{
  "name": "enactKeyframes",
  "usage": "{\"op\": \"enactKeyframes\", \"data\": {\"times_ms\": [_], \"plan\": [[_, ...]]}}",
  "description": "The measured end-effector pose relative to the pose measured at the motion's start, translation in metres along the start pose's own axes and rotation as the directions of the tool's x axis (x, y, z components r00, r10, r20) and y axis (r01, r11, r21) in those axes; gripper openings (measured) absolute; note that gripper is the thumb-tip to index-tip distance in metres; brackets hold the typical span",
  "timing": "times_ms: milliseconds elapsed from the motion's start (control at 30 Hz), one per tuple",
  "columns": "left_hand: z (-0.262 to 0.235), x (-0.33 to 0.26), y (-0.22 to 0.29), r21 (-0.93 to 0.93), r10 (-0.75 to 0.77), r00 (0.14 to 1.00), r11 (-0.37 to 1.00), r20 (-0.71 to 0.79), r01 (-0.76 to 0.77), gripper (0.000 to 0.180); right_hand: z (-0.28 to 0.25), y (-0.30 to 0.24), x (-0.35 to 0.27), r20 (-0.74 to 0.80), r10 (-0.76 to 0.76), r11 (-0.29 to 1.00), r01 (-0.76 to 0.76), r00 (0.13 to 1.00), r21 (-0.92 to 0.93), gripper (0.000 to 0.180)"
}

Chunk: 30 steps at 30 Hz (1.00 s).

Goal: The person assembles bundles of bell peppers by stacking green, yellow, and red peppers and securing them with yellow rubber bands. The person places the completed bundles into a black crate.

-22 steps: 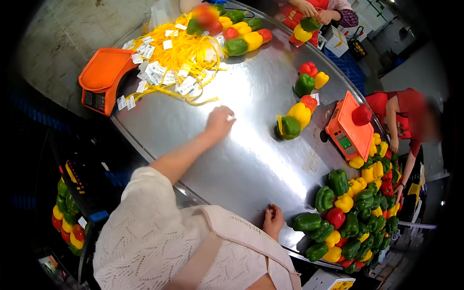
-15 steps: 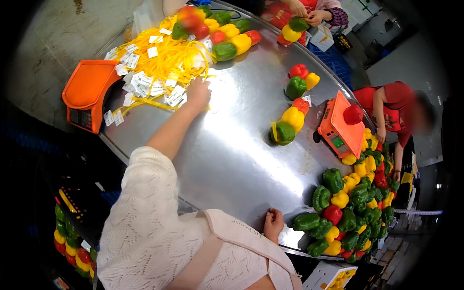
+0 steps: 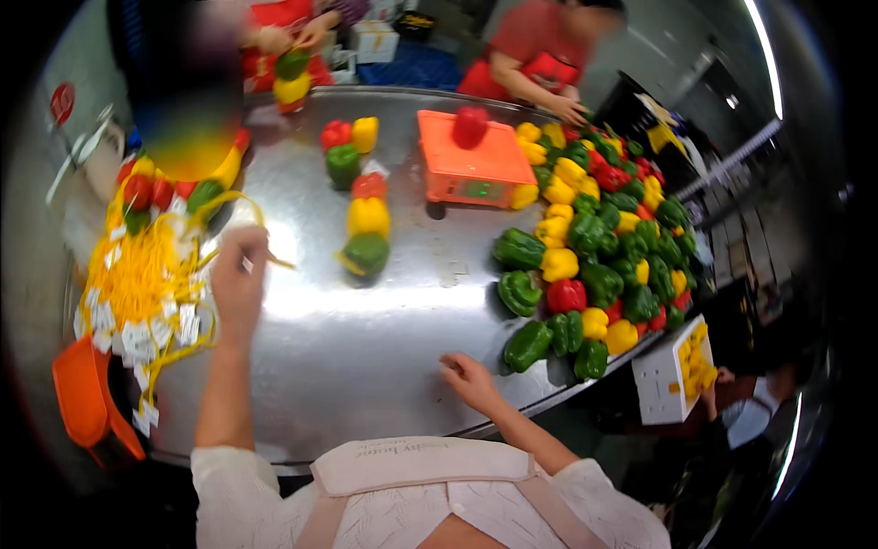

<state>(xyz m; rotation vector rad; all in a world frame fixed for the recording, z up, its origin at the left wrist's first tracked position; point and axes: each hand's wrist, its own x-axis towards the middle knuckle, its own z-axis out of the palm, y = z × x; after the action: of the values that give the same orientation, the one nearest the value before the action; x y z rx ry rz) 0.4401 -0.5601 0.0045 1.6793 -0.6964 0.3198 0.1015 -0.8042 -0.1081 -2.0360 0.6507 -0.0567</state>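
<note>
My left hand (image 3: 240,279) is over the left part of the steel table, its fingers closed on a thin yellow strap (image 3: 261,218) that loops up and out to the right. Beside it lies a heap of yellow straps (image 3: 137,265) with white labels. My right hand (image 3: 471,381) is near the table's front edge, fingers curled in, with nothing seen in them. Right of it is a large pile of loose green, red and yellow bell peppers (image 3: 602,279). Ahead, mid-table, a red, yellow and green pepper row (image 3: 369,218) has a yellow strap at its green end.
An orange scale (image 3: 448,165) bearing a red pepper stands at the far side. Another orange scale (image 3: 87,393) is at the left edge. Two co-workers in red stand across the table; one holds stacked peppers (image 3: 292,84). A white box (image 3: 660,389) of yellow peppers is at right.
The view has swung to the right. My left hand has come away from the strap heap with a yellow strap in it. My right hand remains curled by the front edge.
</note>
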Motion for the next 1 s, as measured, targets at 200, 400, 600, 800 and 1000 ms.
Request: {"op": "enactKeyframes", "data": {"times_ms": [200,400,600,800,1000], "plan": [[0.113,-0.121,0.105,-0.366,0.263,0.751,0.930,0.606,-0.030,0.026,-0.017,-0.085,0.029,0.244,-0.119,0.443,-0.168,0.963,0.880,0.039],[0.113,-0.189,0.093,-0.123,-0.175,0.527,0.867,0.832,0.483,0.014,-0.035,-0.055,0.016,0.121,0.114,0.243,-0.146,0.986,0.959,0.033],[0.081,-0.194,0.042,0.129,-0.407,0.421,0.825,0.810,0.549,0.009,-0.045,-0.007,-0.010,-0.005,0.229,0.182,-0.038,0.973,0.983,0.028],[0.055,-0.163,0.028,0.064,-0.438,0.514,0.803,0.737,0.593,0.005,-0.051,0.013,-0.012,-0.017,0.351,0.255,-0.078,0.936,0.964,0.027],[0.049,-0.138,0.054,0.038,-0.414,0.562,0.827,0.716,0.561,0.009,-0.069,-0.031,-0.027,-0.030,0.143,0.931,-0.144,0.989,-0.334,0.025]]}}
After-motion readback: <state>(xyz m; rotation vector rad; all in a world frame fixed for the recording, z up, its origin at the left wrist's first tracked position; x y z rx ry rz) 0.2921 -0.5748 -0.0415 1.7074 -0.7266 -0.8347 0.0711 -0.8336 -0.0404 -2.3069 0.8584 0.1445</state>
